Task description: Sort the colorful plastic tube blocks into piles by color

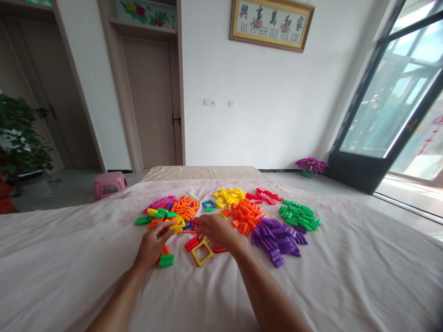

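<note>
Between the thumb and fingers of my left hand [156,240] is a yellow plastic piece [176,228]. My right hand [212,229] is closed over red pieces at the middle; what its fingertips hold is too small to tell. Just in front of it lie a yellow square frame [202,253] and a red piece [191,244]. Green pieces [166,260] rest below my left hand. Behind the hands are an orange pile [187,207] and a blue square frame [208,204].
Right of my right hand are piles of orange [246,214], purple [278,239] and green pieces [300,215]. Yellow [230,197] and red pieces [265,196] lie farther back. A wrinkled cloth [328,286] covers the surface. A pink stool [110,184] stands beyond its left edge.
</note>
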The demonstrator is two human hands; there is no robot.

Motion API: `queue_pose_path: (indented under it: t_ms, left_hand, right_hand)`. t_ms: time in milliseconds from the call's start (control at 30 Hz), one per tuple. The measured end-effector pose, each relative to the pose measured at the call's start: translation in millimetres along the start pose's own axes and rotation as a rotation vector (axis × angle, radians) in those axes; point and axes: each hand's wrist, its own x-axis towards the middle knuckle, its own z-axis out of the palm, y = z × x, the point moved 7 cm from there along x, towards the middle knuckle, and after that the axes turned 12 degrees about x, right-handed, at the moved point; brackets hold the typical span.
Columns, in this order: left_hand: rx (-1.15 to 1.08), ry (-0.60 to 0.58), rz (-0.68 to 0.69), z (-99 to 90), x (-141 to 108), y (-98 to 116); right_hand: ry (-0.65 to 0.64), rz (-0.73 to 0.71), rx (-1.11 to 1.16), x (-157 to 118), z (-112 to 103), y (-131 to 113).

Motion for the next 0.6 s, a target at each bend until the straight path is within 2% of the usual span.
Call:
queue_pose_path:
  t_ms: [133, 233, 300, 367, 433, 533, 600]
  left_hand:
    - [-0.076, -0.054, -0.027, 11.1, -1, 1]
    - [-0.179, -0.138, -0.04, 24.8, -1, 2]
    - [-0.213, -0.167, -0.054, 29.6, -1, 1]
    - [-0.222, -0.126, -0.079, 24.4, 0, -3]
    - [-0.186, -0.008, -0.113, 7.5, 1, -10]
    - [-0.035, 0.232, -0.176, -29.6, 2, -24]
    - [0.076, 0.346, -0.234, -49.3, 0, -33]
  right_hand:
    - [0.103, -0.047, 0.162, 10, 41, -5]
    - [0.102, -0.105, 0.285, 13, 56, -6]
    - [0.094, -0.107, 0.324, 16, 59, -3]
    - [0.108, -0.086, 0.319, 20, 56, 5]
    - [0.153, -0.035, 0.295, 26, 45, 21]
    - [0.269, 0.068, 0.245, 38, 14, 54]
    - [0.362, 0.128, 0.223, 46, -14, 78]
